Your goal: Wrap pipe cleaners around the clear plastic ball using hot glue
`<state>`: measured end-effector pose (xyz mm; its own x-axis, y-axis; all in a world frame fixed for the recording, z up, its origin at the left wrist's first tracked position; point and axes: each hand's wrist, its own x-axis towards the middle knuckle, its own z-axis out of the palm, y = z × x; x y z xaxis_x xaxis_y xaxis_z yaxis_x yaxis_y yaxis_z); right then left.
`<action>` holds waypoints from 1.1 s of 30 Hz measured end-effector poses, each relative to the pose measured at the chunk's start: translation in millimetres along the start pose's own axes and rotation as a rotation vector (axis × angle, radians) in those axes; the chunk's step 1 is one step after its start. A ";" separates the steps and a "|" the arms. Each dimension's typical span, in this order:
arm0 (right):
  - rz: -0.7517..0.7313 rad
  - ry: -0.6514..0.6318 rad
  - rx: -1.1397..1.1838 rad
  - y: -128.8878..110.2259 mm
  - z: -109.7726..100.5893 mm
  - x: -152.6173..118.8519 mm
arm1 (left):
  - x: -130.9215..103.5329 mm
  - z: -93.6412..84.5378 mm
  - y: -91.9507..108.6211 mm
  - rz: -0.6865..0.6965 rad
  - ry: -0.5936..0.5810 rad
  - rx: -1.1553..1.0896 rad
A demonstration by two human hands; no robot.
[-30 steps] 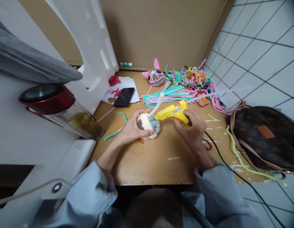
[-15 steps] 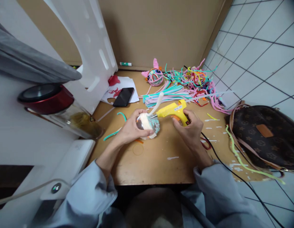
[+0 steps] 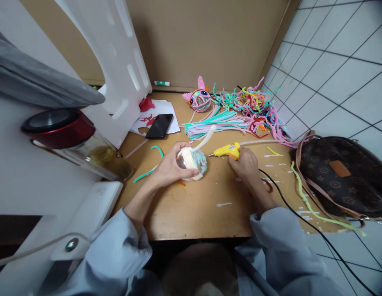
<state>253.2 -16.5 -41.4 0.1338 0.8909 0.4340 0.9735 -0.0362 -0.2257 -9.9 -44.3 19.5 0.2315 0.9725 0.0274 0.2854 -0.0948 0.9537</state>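
Observation:
My left hand (image 3: 174, 164) is closed around a clear ball (image 3: 200, 161) wrapped partly in cream and teal fuzzy strips. A loose white pipe cleaner (image 3: 206, 139) sticks up from the top of the ball. To its right, my right hand (image 3: 245, 164) grips the handle of a yellow hot glue gun (image 3: 226, 151). The metal nozzle points left toward the ball, a short gap apart from it. A long pale glue stick (image 3: 261, 142) juts from the gun's back, and a black cord runs off to the lower right.
Behind are a bundle of pink and teal pipe cleaners (image 3: 215, 123), a tangled heap (image 3: 252, 100) and a decorated ball with pink ears (image 3: 200, 100). A phone (image 3: 160, 126) lies on paper. A glass bottle (image 3: 107, 158) stands left; a brown handbag (image 3: 341, 176) sits right.
My right hand has drawn the glue gun away from the ball to the right and lowered it toward the table. My left hand keeps the ball in nearly the same place.

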 end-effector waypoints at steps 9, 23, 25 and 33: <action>-0.288 0.061 0.440 -42.2 -58.5 -1.9 | -0.4 0.9 -7.8 0.032 -0.031 -0.017; -0.552 -0.033 0.978 -79.7 -91.4 -14.2 | 2.0 0.7 -12.6 0.061 -0.033 -0.054; -0.516 -0.015 1.077 -76.3 -83.3 -16.8 | 1.9 0.9 -12.7 0.060 -0.032 -0.064; -0.548 -0.043 1.060 -67.5 -69.6 -25.8 | 1.8 -0.9 -7.7 0.013 -0.041 -0.059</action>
<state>197.0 -68.6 23.3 -0.2777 0.6864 0.6722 0.2581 0.7273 -0.6360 -12.5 -41.6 12.5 0.2734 0.9614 0.0291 0.2267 -0.0938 0.9694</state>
